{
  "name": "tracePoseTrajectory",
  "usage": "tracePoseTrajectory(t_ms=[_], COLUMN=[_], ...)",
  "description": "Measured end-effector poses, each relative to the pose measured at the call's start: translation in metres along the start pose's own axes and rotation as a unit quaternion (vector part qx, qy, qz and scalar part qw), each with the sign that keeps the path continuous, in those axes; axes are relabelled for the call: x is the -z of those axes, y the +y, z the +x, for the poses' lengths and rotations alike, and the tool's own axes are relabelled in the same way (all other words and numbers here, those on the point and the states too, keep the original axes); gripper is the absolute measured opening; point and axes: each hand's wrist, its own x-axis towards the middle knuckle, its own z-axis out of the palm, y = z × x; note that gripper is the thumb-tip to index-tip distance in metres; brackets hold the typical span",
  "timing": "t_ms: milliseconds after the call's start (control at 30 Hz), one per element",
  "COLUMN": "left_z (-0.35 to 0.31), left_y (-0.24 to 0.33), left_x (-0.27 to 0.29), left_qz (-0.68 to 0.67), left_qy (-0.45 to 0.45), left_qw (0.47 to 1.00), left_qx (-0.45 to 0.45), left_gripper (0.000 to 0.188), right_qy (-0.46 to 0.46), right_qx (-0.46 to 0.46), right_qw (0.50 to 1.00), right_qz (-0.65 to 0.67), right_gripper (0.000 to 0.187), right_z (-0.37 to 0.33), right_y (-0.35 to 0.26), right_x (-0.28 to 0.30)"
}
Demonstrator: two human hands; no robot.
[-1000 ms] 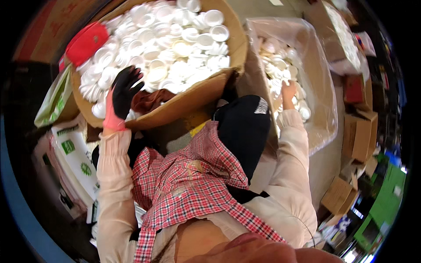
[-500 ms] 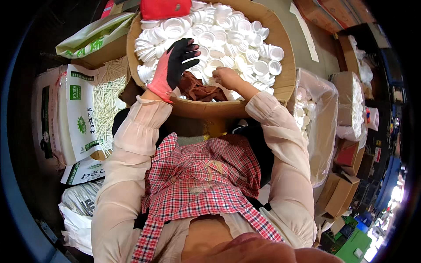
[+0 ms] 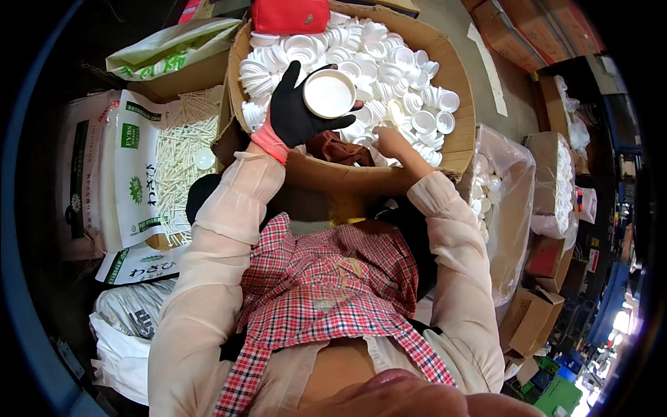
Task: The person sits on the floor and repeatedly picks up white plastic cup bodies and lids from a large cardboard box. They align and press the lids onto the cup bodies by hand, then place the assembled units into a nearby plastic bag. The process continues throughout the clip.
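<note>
A large white round cap [image 3: 329,94], hollow side up, lies in my left hand [image 3: 295,111], which wears a black-and-pink glove. The glove's fingers and thumb reach around the cap's rim. My bare right hand [image 3: 397,144] is low over the near right part of the box, its fingers curled together; whether anything is between them is hidden. Below both hands, a cardboard box [image 3: 461,90] holds a heap of white plastic caps [image 3: 389,73]. A brown cloth [image 3: 339,149] is bunched at the box's near edge, between my hands.
A red pouch [image 3: 290,17] sits on the far left of the heap. To the left, thin pale sticks [image 3: 184,139] spread beside a printed white bag [image 3: 132,174]. On the right stands a plastic-lined box [image 3: 511,236] with more round pieces. Further right are stacked cartons [image 3: 531,320].
The large white cap is now in my left hand, which looked empty before and has moved slightly right. My right hand has shifted right and a little nearer. The whole view has shifted slightly.
</note>
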Motion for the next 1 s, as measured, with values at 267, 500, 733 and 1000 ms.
tracePoseTrajectory(t_ms=[267, 500, 733, 1000], left_z=[-0.005, 0.008, 0.013, 0.023], left_y=[-0.011, -0.032, -0.027, -0.032], left_x=[-0.025, -0.033, -0.038, -0.023], left_qz=[0.382, 0.449, 0.093, 0.098], left_qy=[0.013, 0.008, 0.008, -0.037], left_qw=[0.919, 0.884, 0.984, 0.994], left_qx=[-0.093, -0.129, -0.153, -0.006], left_gripper=[0.056, 0.058, 0.072, 0.077], right_qy=[0.188, 0.038, 0.065, 0.073], right_qx=[-0.055, 0.097, 0.192, 0.125], right_qw=[0.951, 0.533, 0.446, 0.604], right_qz=[0.24, 0.84, 0.872, 0.784], right_gripper=[0.026, 0.039, 0.07, 0.063], right_z=[-0.019, -0.074, -0.092, -0.097], right_y=[-0.02, -0.044, -0.038, -0.034], right_x=[0.058, 0.107, 0.12, 0.127])
